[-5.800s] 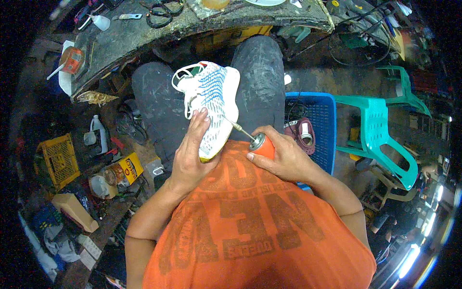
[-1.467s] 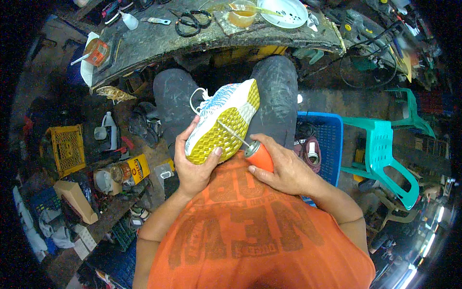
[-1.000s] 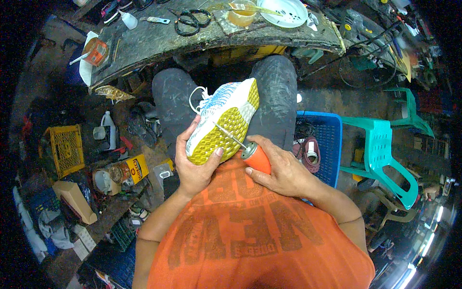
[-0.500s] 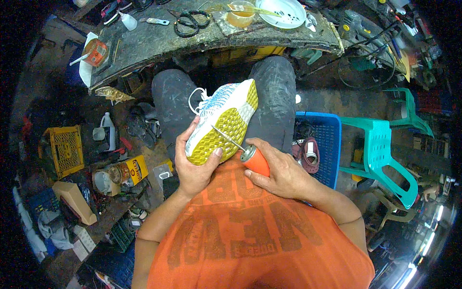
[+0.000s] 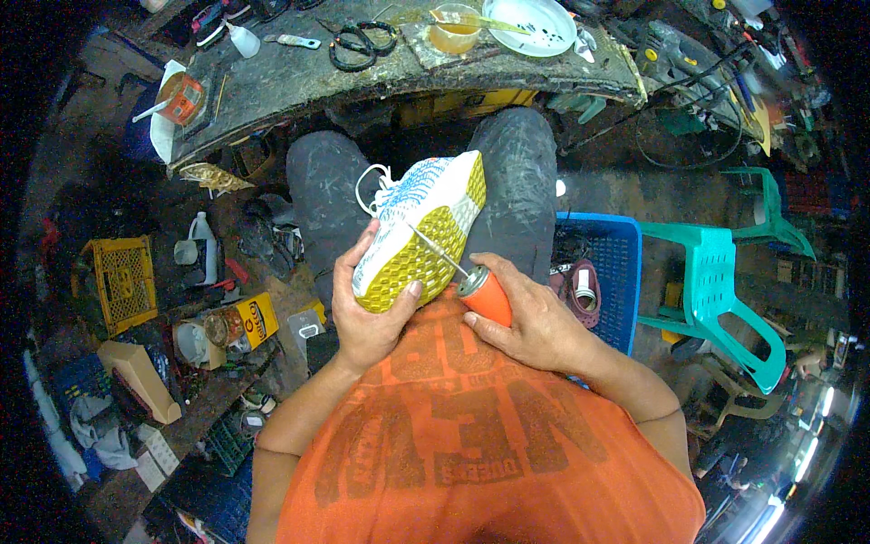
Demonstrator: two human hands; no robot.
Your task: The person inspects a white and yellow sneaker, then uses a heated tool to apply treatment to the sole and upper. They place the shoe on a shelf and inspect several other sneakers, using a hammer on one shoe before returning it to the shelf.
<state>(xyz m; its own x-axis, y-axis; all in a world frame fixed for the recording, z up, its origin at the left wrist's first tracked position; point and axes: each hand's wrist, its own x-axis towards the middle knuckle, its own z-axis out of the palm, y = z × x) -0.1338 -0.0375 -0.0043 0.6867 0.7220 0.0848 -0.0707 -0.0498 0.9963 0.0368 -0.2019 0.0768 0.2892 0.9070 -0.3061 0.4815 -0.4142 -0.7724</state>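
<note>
A white and blue sneaker (image 5: 419,247) with a yellow, bumpy sole lies tilted over my lap, its sole turned up toward me. My left hand (image 5: 370,304) grips one end of it, thumb on the sole and fingers along the upper. An awl (image 5: 488,297) with an orange handle sits in my right hand (image 5: 535,313). Its thin metal shaft slants across the sole, the tip near the sole's left edge; whether the tip touches is too small to tell. White laces (image 5: 370,186) loop out on the shoe's left side.
Ahead stands a worn workbench (image 5: 272,95) bearing scissors (image 5: 362,45), a cup of amber liquid (image 5: 453,36) and a white plate (image 5: 530,27). To my right are a blue basket (image 5: 616,281) with footwear inside and a green plastic chair (image 5: 711,272). A yellow crate (image 5: 125,283) stands left.
The awl's tip has shifted slightly away from me and to the right, toward the sole's edge. The shoe and my left hand have hardly moved.
</note>
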